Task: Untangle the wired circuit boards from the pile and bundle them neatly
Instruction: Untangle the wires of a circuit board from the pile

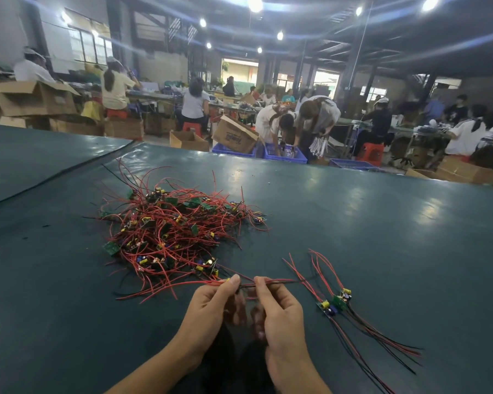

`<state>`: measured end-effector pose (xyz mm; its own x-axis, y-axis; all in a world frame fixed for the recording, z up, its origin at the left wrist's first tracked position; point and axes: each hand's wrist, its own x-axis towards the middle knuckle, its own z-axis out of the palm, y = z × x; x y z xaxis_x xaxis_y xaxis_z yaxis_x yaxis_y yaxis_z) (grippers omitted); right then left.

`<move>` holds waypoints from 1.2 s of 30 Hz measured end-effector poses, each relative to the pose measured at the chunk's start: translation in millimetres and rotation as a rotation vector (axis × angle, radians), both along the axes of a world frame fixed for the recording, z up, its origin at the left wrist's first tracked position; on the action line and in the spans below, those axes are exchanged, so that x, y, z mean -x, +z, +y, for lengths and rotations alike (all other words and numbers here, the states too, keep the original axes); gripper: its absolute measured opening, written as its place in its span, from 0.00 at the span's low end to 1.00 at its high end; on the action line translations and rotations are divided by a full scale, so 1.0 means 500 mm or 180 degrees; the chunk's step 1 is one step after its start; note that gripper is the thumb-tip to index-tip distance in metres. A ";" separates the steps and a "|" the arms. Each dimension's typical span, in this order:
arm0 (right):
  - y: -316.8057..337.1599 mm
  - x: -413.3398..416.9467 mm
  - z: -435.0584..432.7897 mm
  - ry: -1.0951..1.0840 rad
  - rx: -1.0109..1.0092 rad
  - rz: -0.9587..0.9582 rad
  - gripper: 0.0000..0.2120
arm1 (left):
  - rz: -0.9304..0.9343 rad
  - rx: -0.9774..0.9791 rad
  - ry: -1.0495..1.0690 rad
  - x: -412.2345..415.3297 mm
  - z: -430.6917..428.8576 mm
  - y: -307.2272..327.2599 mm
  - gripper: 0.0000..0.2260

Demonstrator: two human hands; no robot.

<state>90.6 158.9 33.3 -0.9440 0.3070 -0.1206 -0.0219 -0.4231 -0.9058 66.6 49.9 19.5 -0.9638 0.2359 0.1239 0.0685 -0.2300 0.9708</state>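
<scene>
- No readable print on the tangled pile of red-wired green circuit boards [174, 231]
- Left hand [211, 305] and right hand [276, 308] both pinch one red-and-black wire strand [246, 284]
- Board on that strand hidden

Your two arms come up from the bottom edge, both bare, no sleeves in view. Left hand [211, 305] & right hand [279, 311]: no gloves, no rings, no watch or band on either wrist. Nails short, plain, no polish that shows. Thumbnail on your left is clear to see. Forearms slim, nothing strapped on, no marks visible.
</scene>
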 end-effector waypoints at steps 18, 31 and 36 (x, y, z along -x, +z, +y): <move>0.003 -0.011 -0.017 0.0092 -0.0216 0.0082 0.07 | 0.0572 0.0249 0.0056 -0.010 0.011 0.003 0.18; 0.025 0.016 0.088 -0.0755 0.0347 -0.0121 0.08 | 0.0676 0.0380 0.0112 -0.007 0.000 0.017 0.21; 0.019 0.008 0.071 -0.0632 0.0099 0.0034 0.09 | 0.0669 0.0193 0.0226 -0.003 0.000 0.020 0.21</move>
